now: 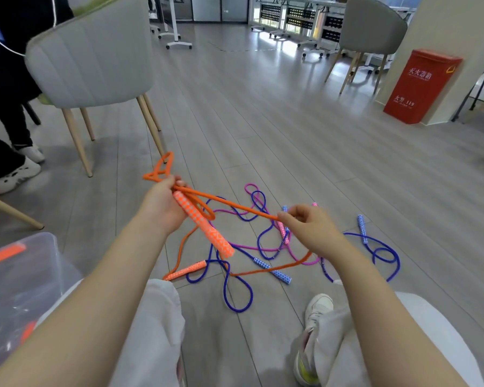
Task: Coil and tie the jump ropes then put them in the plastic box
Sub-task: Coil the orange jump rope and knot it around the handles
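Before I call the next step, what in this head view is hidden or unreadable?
- Clear plastic box: cut off by the left edge; contents blurred.
- Orange rope: loop count hidden inside the left hand.
- Blue and pink ropes: tangled, partly behind the right hand.

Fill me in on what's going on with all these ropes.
A seated person is coiling the orange jump rope. The left hand grips one of its handles and a few loops; the right hand pinches the strand. Blue and pink ropes lie tangled on the floor. The plastic box sits at the person's left.
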Motion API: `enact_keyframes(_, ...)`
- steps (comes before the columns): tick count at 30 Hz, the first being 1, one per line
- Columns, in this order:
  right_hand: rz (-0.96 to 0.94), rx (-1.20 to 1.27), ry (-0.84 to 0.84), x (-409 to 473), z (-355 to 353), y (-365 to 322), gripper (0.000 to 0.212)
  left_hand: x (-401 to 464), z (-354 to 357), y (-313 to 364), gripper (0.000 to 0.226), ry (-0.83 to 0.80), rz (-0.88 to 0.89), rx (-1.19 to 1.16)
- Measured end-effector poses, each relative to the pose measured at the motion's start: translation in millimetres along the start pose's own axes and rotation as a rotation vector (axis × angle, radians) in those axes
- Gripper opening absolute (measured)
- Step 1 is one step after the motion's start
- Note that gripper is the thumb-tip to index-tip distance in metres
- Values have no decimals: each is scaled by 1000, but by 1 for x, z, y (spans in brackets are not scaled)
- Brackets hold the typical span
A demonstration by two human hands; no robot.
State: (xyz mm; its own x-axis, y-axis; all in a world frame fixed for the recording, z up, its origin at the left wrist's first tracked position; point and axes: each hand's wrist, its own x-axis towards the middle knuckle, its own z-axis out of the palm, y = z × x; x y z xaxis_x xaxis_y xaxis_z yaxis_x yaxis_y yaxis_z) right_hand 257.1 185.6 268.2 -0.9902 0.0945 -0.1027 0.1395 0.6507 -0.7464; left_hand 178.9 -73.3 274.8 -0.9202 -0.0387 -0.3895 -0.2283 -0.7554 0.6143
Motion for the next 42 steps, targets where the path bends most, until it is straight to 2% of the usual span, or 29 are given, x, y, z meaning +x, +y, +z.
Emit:
enact_keyframes(4,35,7,101,3,-22,7,37,14,-14,14,28,181,114,-138)
enact_keyframes(8,60,173,177,2,-32,0,32,10,-8,3,27,179,182,68)
enact_keyframes(12,32,452,167,-1,-24,-9,30,-4,1,-14,25,40,153,426)
enact_keyframes(18,-122,364,130,-6,-4,-18,21,-32,12,-38,19,-268,45,820)
enact_keyframes(24,-248,266,74,-11,27,-25,12,-44,12,-47,24,-488,-115,971)
enact_keyframes(27,-294,277,93,-12,32,-26,4,-48,13,-49,27,-563,-186,976)
enact_keyframes(36,-325,188,176,-11,41,-21,7,-48,10,-52,24,-669,-306,984)
enact_keyframes(39,-327,163,177,-11,39,-20,8,-48,10,-53,13,-667,-263,1021)
enact_keyframes(42,-286,171,128,-9,35,-20,11,-47,11,-52,13,-636,-217,1048)
